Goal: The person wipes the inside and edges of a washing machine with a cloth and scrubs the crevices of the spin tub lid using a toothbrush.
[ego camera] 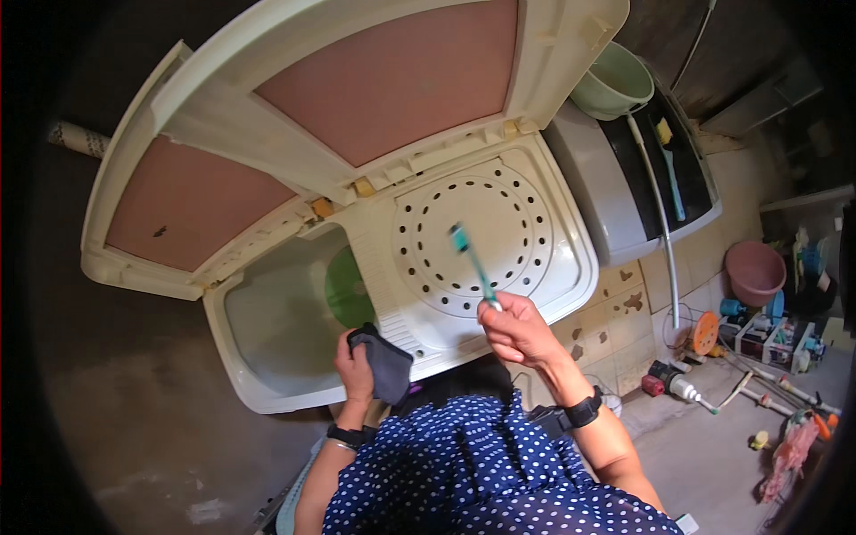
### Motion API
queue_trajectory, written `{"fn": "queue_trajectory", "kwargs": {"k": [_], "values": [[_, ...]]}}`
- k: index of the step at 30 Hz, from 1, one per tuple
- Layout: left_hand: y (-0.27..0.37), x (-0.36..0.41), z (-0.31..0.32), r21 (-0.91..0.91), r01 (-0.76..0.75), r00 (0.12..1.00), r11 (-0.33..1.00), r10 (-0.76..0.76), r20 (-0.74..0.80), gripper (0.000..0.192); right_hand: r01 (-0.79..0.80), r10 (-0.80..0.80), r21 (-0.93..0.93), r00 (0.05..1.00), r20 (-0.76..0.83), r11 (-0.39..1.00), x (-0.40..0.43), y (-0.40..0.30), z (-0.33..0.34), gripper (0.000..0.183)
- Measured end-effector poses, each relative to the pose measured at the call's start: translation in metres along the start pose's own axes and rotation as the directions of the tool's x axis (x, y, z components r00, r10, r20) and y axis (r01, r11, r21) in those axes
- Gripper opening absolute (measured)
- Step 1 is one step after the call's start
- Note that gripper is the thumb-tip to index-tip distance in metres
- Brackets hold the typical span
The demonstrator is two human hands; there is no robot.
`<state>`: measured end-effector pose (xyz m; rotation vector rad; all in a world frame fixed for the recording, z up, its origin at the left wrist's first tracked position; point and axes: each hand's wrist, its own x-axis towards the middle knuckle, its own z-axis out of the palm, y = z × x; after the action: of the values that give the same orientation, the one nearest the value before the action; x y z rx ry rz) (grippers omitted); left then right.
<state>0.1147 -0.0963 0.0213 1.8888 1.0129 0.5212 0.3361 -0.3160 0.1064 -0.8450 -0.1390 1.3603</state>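
Note:
My right hand (518, 329) grips the handle end of a teal toothbrush (478, 264), its blurred bristle head pointing up and away. The brush is held over the spin-side cover (468, 227), a white panel ringed with dark holes. In my left hand (354, 368) is a dark grey cloth (384, 364), at the front rim of the twin-tub washing machine (247, 394). To the left, the wash tub (281, 314) lies exposed, with a green pulsator disc (351, 287) partly visible in it. Both white lids with pinkish panels (401, 80) are raised behind.
A grey appliance (588, 180) on the right carries a pale green bucket (612, 83), a hose (659, 200) and a blue-handled brush (672, 167). Farther right are a pink tub (756, 273) and a white rack (769, 344) of small items. Pipes (769, 398) and a pink mesh (789, 455) lie on the floor.

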Motion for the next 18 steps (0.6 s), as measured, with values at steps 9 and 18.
{"fn": "queue_trajectory", "kwargs": {"k": [9,18], "values": [[-0.017,-0.006,-0.008,0.055,0.091,0.992,0.994,-0.086,-0.092,0.029,0.381,-0.746,0.658,0.483,0.458,0.650,0.031,-0.038,0.091,0.039],[-0.016,0.001,-0.004,0.014,0.051,0.998,0.999,-0.050,-0.032,0.025,-0.066,-0.734,0.808,0.380,0.563,0.585,-0.008,-0.074,0.163,0.027]]}}
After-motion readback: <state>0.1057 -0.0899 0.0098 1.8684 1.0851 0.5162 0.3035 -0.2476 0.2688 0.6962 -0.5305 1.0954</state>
